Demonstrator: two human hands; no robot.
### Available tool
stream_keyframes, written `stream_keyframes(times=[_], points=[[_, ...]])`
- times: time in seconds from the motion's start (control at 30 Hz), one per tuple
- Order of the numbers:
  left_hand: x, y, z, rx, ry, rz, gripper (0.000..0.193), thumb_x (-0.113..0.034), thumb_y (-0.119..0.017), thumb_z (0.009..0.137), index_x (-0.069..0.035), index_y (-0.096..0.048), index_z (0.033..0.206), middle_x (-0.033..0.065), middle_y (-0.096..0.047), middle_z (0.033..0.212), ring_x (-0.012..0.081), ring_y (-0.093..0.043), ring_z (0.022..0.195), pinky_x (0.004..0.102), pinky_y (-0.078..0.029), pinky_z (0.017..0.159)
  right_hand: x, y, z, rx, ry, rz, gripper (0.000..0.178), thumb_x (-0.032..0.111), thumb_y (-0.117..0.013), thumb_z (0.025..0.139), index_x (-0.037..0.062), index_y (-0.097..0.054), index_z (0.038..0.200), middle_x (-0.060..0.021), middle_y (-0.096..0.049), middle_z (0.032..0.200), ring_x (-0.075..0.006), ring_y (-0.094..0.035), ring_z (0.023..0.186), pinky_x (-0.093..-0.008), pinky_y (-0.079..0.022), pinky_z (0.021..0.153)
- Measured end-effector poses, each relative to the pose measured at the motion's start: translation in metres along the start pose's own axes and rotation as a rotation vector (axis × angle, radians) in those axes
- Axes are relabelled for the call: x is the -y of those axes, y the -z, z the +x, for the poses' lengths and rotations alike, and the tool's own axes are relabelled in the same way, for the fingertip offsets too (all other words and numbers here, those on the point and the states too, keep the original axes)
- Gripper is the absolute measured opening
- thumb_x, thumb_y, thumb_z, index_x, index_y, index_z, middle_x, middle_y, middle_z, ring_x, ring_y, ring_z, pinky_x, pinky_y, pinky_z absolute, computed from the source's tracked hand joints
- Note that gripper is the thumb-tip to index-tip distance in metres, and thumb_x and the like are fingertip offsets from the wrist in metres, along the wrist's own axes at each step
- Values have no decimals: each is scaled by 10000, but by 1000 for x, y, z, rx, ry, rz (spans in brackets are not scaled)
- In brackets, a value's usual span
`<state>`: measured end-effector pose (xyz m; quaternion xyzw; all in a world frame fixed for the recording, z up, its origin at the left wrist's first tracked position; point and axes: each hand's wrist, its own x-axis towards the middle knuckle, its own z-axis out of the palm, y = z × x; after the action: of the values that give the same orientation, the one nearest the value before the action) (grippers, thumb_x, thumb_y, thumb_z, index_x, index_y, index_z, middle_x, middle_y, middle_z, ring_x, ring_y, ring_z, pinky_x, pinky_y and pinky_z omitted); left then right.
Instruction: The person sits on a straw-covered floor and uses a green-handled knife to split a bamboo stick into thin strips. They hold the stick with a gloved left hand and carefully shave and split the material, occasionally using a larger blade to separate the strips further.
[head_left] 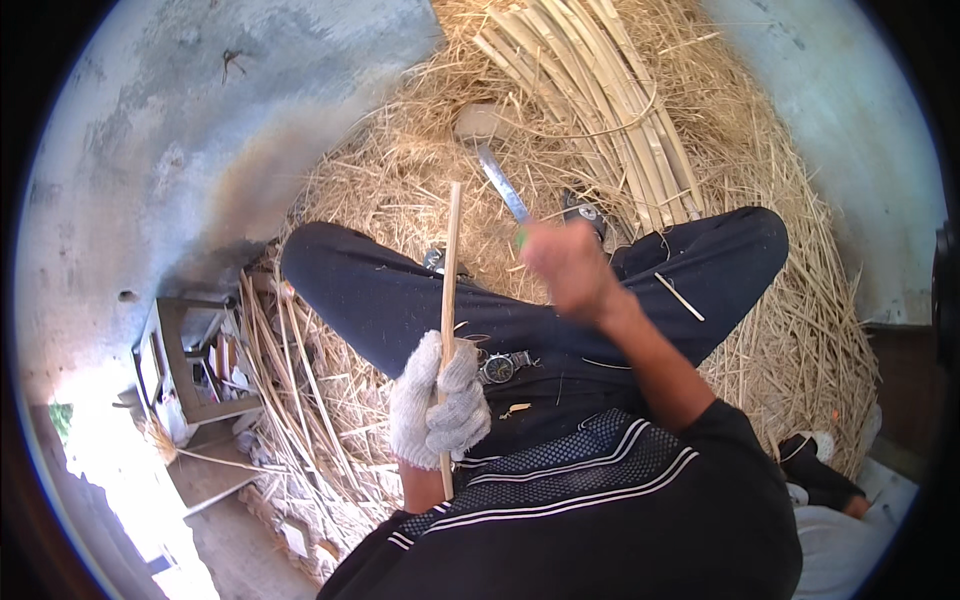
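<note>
My left hand [440, 400], in a whitish knitted glove, is closed around a long, pale bamboo strip [451, 250]. The strip stands nearly upright in the picture, its lower end against my dark shirt. In my bare right hand [572, 268], slightly smeared by motion, is a knife [503, 186] with a narrow metal blade and a bit of green at the handle. Its blade points away and to the left, apart from the strip. Between my thighs a wristwatch [499, 369] shows on the dark cloth. A small light sliver [680, 297] lies on my right leg.
Straw and shavings [390, 180] cover the floor. A tied bundle of split strips [620, 100] lies ahead, right of a flat stone [484, 122]. Loose thin strips [310, 390] and a wooden frame [210, 405] are at left. Walls [200, 150] rise both sides.
</note>
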<state>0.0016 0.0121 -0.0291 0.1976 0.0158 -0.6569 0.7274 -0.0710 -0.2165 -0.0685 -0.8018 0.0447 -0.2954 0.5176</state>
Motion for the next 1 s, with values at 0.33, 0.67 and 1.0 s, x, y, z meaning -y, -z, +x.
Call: stream_keyframes(times=[0.33,0.67,1.0], points=[[4,7,7,-37,55,-97,528,-548,-259,1051,-168,-445,734,-44,-355,397,124,-330,250,301,-301,256,21,-40,-19,50,35,-290,496,486,-597,935,64,-542,680,-118,-521,513,-320,-573,463,-405,-433,472],[15,0,-8,-109,1,-23,574,-537,-210,1061,-151,-418,690,-60,-328,392,94,-340,254,250,-350,259,-87,30,57,-236,-494,-438,710,600,-332,1023,33,-490,625,-94,-391,487,-199,-418,456,-398,-320,455],[6,-8,-10,-386,-95,105,501,-532,-332,1039,-132,-496,786,-32,-352,414,122,-300,252,268,-251,249,39,-41,-25,204,33,-102,473,468,-607,943,71,-535,696,-125,-535,522,-330,-567,468,-423,-416,459]])
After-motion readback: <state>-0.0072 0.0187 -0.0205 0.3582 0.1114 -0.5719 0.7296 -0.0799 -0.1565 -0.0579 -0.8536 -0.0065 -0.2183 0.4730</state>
